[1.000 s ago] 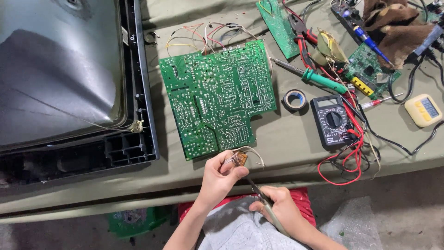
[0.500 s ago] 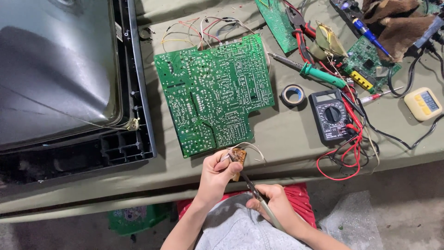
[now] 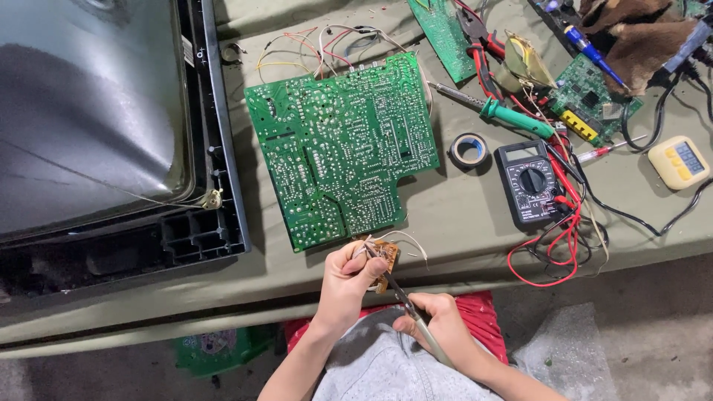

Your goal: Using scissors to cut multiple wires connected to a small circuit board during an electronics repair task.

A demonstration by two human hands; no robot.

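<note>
My left hand (image 3: 350,281) pinches a small brown circuit board (image 3: 385,261) with thin white wires, just off the table's front edge. My right hand (image 3: 440,327) grips a slim soldering iron (image 3: 410,310) like a pen, its tip touching the small board. A large green circuit board (image 3: 343,148) lies solder side up on the olive table cover (image 3: 460,223), right behind my hands, with coloured wires at its far edge.
An old television (image 3: 96,126) lies screen up at left. Right of the big board sit a tape roll (image 3: 469,149), a black multimeter (image 3: 530,183) with red leads, a green-handled screwdriver (image 3: 497,111), more green boards, pliers and a yellow timer (image 3: 679,162).
Both hands stay on the small board and iron. The view has shifted a little, so everything sits slightly lower in the frame; the iron's tip remains on the board.
</note>
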